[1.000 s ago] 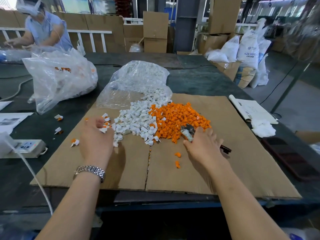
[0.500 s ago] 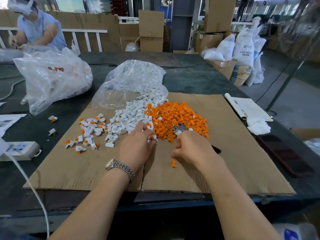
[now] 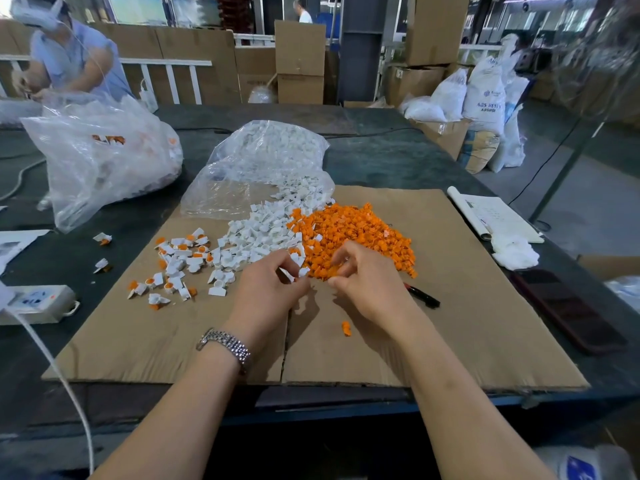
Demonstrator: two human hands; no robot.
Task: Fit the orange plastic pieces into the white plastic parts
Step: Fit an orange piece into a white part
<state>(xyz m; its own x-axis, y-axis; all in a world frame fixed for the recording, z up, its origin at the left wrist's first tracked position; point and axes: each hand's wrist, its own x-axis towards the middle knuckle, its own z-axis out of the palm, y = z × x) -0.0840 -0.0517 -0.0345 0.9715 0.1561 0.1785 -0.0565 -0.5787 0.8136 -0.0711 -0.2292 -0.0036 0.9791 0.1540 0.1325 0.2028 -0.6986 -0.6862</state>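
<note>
A white plastic part now sits pinched in the left hand fingertips, which half a second ago were still reaching into the white pile. Just beside it, the right hand has curled its fingers at the near edge of the orange pieces, apparently nipping one, though I cannot tell for sure. Both halves look nearly ready to be pressed together.

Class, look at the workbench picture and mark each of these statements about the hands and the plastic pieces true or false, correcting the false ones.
1. The orange pile lies to the right of the white pile. True.
2. The left hand holds white parts. True.
3. The watch is on the right wrist. False: it is on the left wrist.
4. The piles lie on a metal tray. False: they lie on cardboard.
5. One loose orange piece lies near the right hand. True.
</note>
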